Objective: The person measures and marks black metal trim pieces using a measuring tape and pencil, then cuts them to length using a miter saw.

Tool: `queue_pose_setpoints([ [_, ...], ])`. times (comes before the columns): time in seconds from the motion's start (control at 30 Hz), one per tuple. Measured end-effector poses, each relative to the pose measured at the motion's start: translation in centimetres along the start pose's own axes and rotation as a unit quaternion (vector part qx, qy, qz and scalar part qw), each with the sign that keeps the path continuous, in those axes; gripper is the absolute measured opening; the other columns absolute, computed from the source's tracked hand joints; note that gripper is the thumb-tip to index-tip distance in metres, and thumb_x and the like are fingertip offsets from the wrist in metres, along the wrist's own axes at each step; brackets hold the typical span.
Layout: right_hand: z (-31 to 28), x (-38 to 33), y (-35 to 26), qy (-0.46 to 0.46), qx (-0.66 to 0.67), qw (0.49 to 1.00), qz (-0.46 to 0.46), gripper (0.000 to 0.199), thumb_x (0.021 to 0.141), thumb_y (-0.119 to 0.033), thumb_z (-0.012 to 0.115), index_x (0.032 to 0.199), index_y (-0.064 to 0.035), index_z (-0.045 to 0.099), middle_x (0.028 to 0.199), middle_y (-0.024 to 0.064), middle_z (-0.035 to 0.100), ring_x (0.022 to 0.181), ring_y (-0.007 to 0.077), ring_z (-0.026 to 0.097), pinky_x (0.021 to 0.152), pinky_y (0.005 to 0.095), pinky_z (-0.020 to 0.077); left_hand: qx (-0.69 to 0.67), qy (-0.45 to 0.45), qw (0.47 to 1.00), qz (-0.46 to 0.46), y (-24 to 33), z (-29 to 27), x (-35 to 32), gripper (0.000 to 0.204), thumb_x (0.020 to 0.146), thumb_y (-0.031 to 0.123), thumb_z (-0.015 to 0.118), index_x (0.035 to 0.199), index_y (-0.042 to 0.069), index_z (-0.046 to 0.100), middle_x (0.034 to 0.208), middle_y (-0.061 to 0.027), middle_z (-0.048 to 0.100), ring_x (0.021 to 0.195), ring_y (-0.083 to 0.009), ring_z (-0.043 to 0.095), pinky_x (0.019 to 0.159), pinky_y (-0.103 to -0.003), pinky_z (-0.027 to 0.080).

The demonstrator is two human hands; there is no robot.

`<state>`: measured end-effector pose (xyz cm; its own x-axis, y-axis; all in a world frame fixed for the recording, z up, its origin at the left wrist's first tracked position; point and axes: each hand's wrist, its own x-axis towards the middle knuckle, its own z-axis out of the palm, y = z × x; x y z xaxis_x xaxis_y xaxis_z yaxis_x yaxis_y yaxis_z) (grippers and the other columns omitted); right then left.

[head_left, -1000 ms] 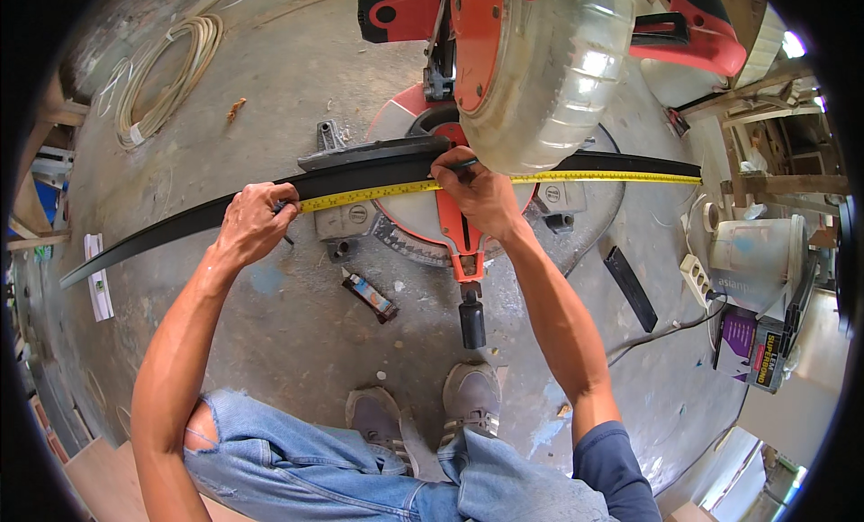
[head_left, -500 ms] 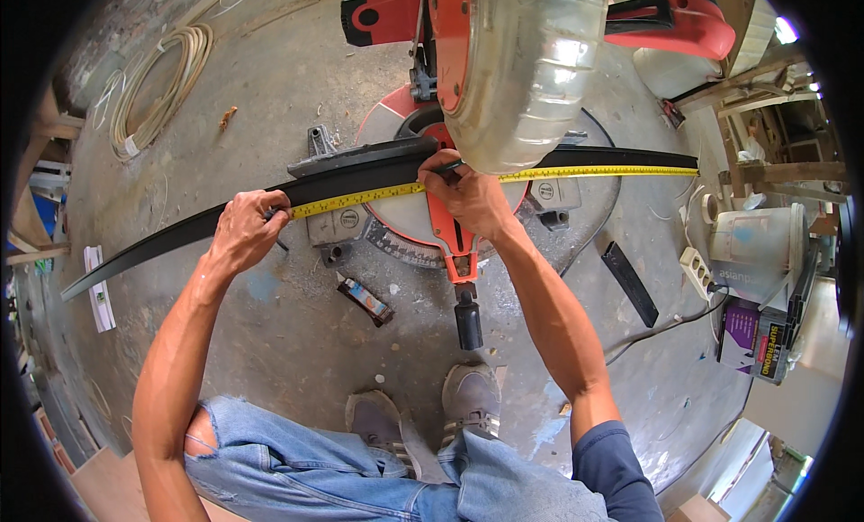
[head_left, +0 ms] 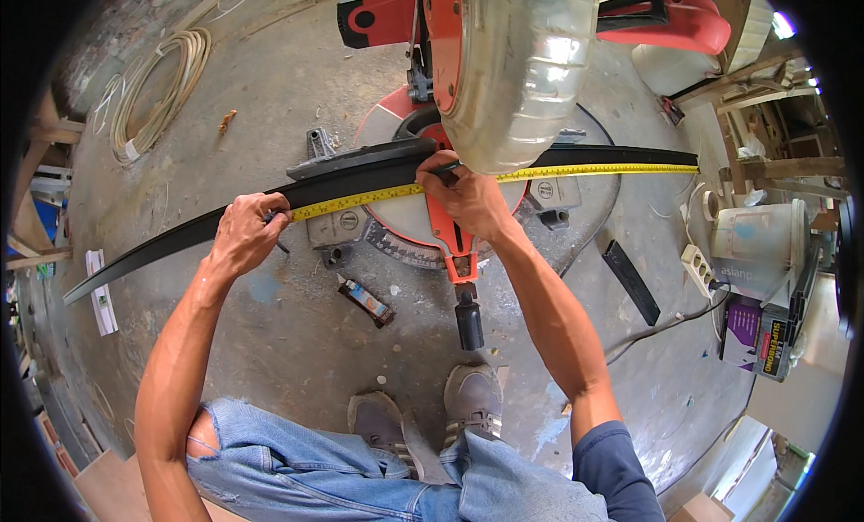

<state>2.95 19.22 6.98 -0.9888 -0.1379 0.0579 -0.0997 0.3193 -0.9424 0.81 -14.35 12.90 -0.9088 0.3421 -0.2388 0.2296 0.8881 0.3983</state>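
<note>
A long black strip [head_left: 333, 184] lies across the red and grey miter saw [head_left: 460, 243] on the floor. Along its near edge stretches the yellow blade of a tape measure [head_left: 360, 200], reaching the strip's right end. My left hand [head_left: 247, 234] is closed on the tape measure and presses against the strip left of the saw; its case is mostly hidden by the fingers. At the saw's middle, my right hand [head_left: 472, 198] pinches a slim dark pen [head_left: 445, 168] over the strip, beside the blade. The saw's cloudy plastic cover [head_left: 517, 81] hangs just above that hand.
A small tube-like packet [head_left: 366, 302] and a short black offcut [head_left: 630, 282] lie on the floor. At right are a power strip [head_left: 697, 268], its cable, a bucket [head_left: 754, 243] and a purple box [head_left: 742, 335]. Coiled hose [head_left: 171, 90] lies far left, above a white profile piece [head_left: 102, 292].
Almost nothing differs. Both hands hold their places on the strip and tape, while the whole view has shifted very slightly.
</note>
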Motion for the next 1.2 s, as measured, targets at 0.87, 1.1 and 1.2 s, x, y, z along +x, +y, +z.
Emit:
queue_pose_setpoints([
  [0.87, -0.1, 0.0, -1.1, 0.019, -0.001, 1.000, -0.001, 0.008, 0.088, -0.007, 0.068, 0.091, 0.0012, 0.067, 0.066, 0.0101, 0.060, 0.059, 0.0147, 0.052, 0.057, 0.0328, 0.0454, 0.008, -0.002, 1.000, 0.000, -0.1, 0.1, 0.0, 0.024, 0.088, 0.018, 0.064, 0.100, -0.001, 0.071, 0.094, -0.0201, 0.072, 0.083, -0.0325, 0.067, 0.078, -0.040, 0.052],
  [1.1, 0.0, 0.0, -1.1, 0.034, 0.005, 0.999, -0.009, 0.008, 0.088, -0.006, 0.068, 0.090, 0.0013, 0.067, 0.066, 0.0107, 0.060, 0.059, 0.0148, 0.053, 0.057, 0.0327, 0.0463, 0.005, 0.001, 1.000, 0.002, -0.1, 0.1, 0.0, 0.023, 0.086, 0.017, 0.064, 0.099, -0.001, 0.071, 0.094, -0.0199, 0.072, 0.082, -0.0324, 0.067, 0.078, -0.040, 0.052],
  [1.2, -0.2, 0.0, -1.2, 0.024, 0.001, 1.000, -0.012, 0.008, 0.088, -0.006, 0.068, 0.090, 0.0017, 0.067, 0.065, 0.0107, 0.060, 0.060, 0.0145, 0.053, 0.057, 0.0327, 0.0466, 0.003, 0.004, 1.000, 0.004, 0.1, -0.1, 0.0, 0.023, 0.085, 0.017, 0.064, 0.099, -0.001, 0.071, 0.093, -0.0197, 0.072, 0.083, -0.0328, 0.068, 0.078, -0.040, 0.052],
])
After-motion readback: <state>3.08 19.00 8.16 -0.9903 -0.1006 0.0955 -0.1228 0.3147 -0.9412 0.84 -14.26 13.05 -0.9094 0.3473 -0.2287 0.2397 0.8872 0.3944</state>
